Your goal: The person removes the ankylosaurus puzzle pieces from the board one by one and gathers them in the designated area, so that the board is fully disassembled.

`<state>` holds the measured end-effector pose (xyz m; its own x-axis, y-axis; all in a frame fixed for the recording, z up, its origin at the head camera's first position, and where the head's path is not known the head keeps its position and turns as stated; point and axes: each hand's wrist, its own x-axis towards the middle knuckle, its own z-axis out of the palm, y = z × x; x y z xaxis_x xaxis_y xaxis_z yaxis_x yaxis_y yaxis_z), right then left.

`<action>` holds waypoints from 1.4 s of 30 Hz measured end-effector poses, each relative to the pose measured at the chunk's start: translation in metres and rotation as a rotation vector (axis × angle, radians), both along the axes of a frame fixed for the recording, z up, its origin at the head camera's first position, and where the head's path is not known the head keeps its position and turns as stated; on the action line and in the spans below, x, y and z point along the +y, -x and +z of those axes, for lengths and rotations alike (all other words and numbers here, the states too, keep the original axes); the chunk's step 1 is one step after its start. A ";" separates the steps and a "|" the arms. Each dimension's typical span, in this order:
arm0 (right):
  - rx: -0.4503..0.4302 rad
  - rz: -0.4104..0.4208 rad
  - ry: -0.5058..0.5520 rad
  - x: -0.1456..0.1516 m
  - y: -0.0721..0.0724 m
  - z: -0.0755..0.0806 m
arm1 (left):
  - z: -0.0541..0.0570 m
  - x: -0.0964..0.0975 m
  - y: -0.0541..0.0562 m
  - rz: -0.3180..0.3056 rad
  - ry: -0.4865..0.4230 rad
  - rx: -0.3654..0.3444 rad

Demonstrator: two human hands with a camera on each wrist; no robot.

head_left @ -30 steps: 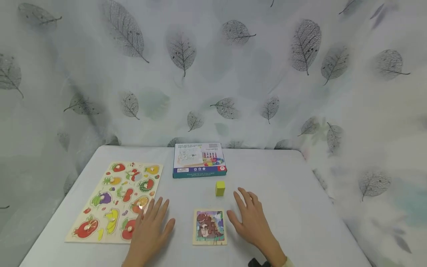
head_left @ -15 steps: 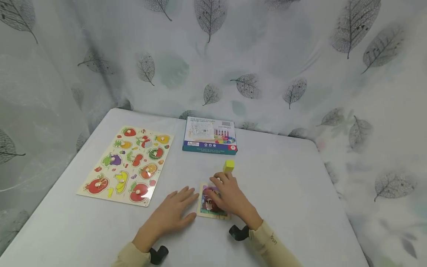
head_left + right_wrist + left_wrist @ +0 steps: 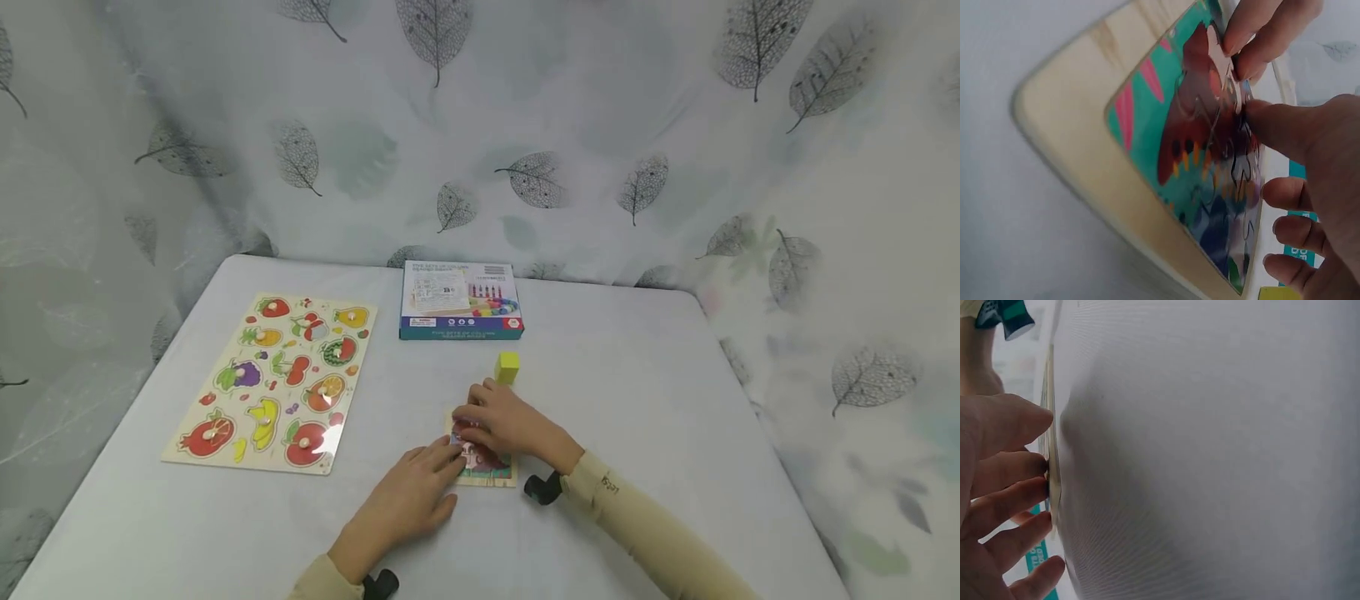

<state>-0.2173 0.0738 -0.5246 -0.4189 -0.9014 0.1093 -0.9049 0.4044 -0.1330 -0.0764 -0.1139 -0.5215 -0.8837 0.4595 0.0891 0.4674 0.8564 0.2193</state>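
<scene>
A small wooden jigsaw board lies on the white table, mostly hidden under my hands. In the right wrist view its pale frame surrounds a colourful picture, and one jigsaw piece stands tilted up out of it. My left hand reaches in from the near left. Two of its fingertips pinch that piece's upper edge. My right hand arches over the board with its fingers spread, and its thumb touches the piece's lower edge. In the left wrist view the left fingers meet the board's edge.
A yellow cube stands just beyond the board. A blue-and-white box lies farther back. A large fruit peg puzzle lies on the left. The white table is backed by leaf-print curtains. A black wrist mount sits on my right forearm.
A second ago both hands lay flat beside the board. The right hand then moved onto it. The left fingertips have now come in to the lifted piece.
</scene>
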 end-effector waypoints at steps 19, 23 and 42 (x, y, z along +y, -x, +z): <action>-0.001 0.101 -0.081 -0.013 0.021 0.011 | 0.005 -0.007 0.003 -0.035 0.057 0.007; 0.105 0.172 -0.106 -0.015 0.028 0.013 | 0.008 -0.011 0.006 -0.051 0.056 -0.025; 0.110 0.253 -0.161 -0.017 0.030 0.009 | 0.002 -0.002 0.001 -0.062 0.090 0.048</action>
